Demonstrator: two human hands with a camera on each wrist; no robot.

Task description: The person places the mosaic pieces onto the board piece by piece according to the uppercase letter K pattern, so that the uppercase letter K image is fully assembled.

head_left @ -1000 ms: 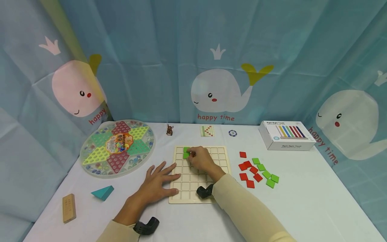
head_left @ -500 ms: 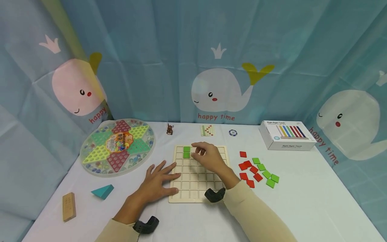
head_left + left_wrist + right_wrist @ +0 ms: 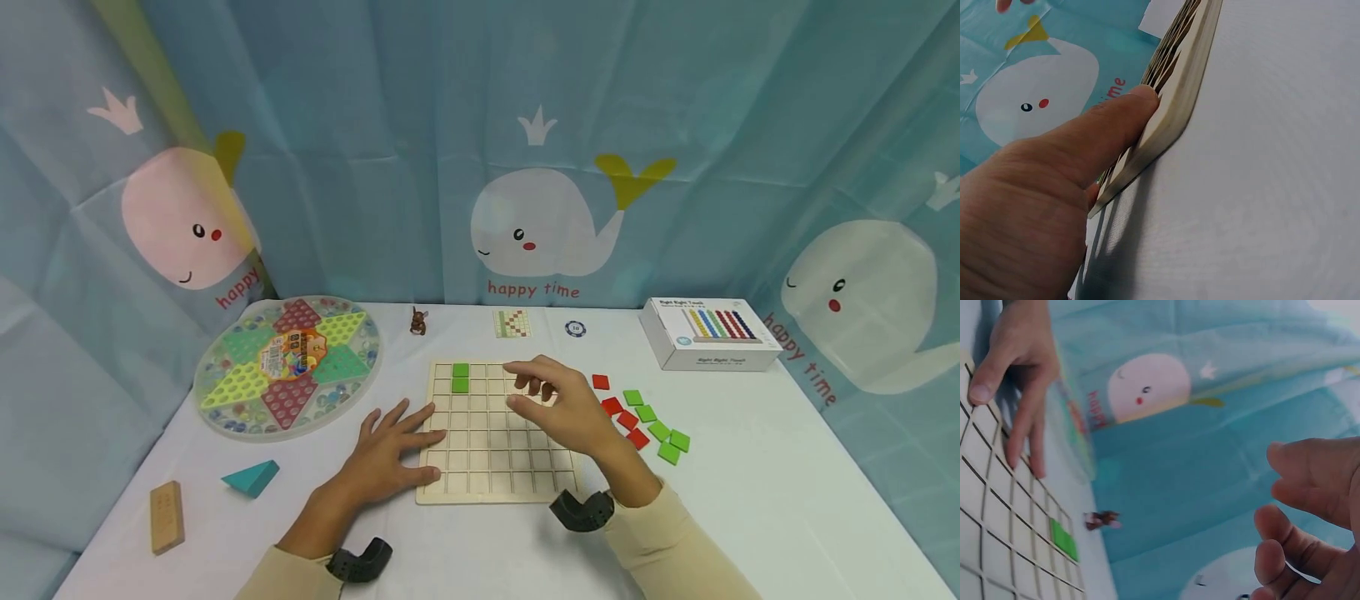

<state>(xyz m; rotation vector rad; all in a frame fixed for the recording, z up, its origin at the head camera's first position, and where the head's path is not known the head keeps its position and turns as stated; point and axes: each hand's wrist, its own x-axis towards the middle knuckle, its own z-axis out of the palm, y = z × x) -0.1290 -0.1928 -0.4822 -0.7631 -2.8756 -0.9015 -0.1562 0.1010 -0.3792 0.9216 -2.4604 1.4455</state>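
A pale wooden grid board (image 3: 480, 460) lies on the table in the head view. Two green square tiles (image 3: 461, 377) sit one above the other in its grid near the far left corner. My left hand (image 3: 390, 454) rests with fingers spread along the board's left edge; in the left wrist view its thumb (image 3: 1119, 112) touches the board's rim. Above the board's right part hovers my right hand (image 3: 558, 404), thumb and fingers apart and nothing between them. Loose red tiles (image 3: 627, 420) and green tiles (image 3: 658, 431) lie right of the board, some red ones hidden behind the right hand.
On the left are a round Chinese checkers board (image 3: 288, 367), a teal wedge block (image 3: 252, 479) and a wooden block (image 3: 167, 517). Along the back stand a small brown figurine (image 3: 418, 321), a patterned card (image 3: 512, 323), a poker chip (image 3: 575, 328) and a white box (image 3: 711, 335).
My right hand has moved right and back from the green tiles on the board, its fingers parting, and both tiles now show fully. The left hand has stayed in place.
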